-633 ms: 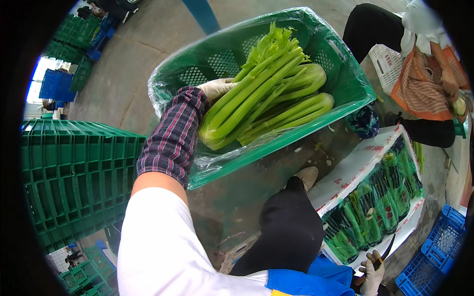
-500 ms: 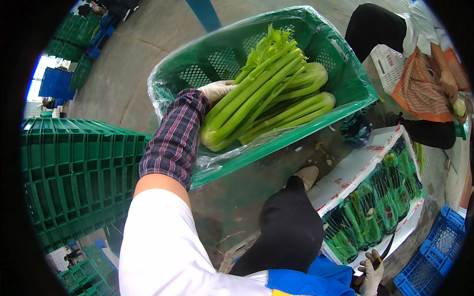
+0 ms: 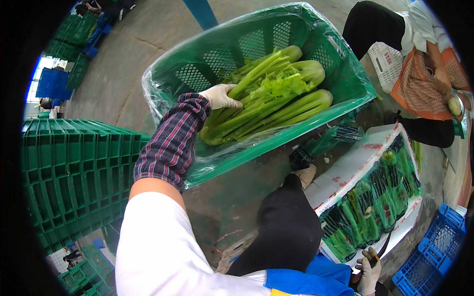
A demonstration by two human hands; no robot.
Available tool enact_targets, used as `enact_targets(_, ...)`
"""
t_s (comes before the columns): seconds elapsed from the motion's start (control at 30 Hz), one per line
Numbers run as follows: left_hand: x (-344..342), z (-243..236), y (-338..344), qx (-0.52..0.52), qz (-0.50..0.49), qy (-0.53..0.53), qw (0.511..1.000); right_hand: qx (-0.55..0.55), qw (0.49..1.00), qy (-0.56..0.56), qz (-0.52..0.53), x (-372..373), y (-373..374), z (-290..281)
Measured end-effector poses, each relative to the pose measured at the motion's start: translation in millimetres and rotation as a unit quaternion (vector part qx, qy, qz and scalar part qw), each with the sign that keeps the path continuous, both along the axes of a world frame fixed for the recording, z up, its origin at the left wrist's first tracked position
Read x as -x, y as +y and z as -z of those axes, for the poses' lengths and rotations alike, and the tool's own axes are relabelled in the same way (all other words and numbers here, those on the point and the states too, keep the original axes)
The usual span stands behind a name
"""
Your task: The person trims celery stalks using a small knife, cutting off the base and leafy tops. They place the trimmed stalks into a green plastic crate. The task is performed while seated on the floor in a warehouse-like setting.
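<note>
My left hand (image 3: 221, 96), in a pale glove and plaid sleeve cover, closes round the near end of a celery bunch (image 3: 259, 74). That bunch lies at the back of a green crate (image 3: 252, 155) lined with clear plastic film. Beside it in the crate are more celery bunches (image 3: 298, 106), some with their pale bases to the right, one with its base at the lower left. My right hand (image 3: 369, 274), gloved, is low at the right edge, closed on a knife (image 3: 384, 246) with a dark blade and partly orange handle.
At right, a white foam box (image 3: 340, 172) holds several bagged green bundles (image 3: 368, 212). Stacked green crates (image 3: 81, 172) stand at left, blue crates (image 3: 434, 246) lower right. Another person (image 3: 419, 64) sits upper right, near a white basket (image 3: 386, 64). Dark-green plastic bags (image 3: 326, 140) lie by my shoe.
The front celery bunch's leafy end has dropped toward the right of the crate. My left hand has shifted slightly and now grips the bunch behind. Plastic bags show nearer my shoe.
</note>
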State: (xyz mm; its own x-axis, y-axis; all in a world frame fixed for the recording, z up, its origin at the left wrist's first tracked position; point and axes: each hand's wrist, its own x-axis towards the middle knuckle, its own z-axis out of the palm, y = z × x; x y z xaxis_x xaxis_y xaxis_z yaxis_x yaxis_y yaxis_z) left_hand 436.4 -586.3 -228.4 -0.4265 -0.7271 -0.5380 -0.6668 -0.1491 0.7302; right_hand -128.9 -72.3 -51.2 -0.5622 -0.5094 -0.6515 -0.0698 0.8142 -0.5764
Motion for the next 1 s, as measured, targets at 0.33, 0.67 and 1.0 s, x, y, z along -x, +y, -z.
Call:
enact_targets(0.33,36,-18,24,0.068,0.15,-0.236,0.958,0.005,1.0,-0.004,-0.018,-11,-6,3)
enact_targets(0.67,216,-42,-77,0.268,0.019,-0.165,0.949,0.014,1.0,-0.016,0.003,-12,-14,7)
enact_targets(1.0,302,-28,-84,0.233,0.081,-0.358,0.901,-0.008,0.996,-0.025,0.081,18,8,6)
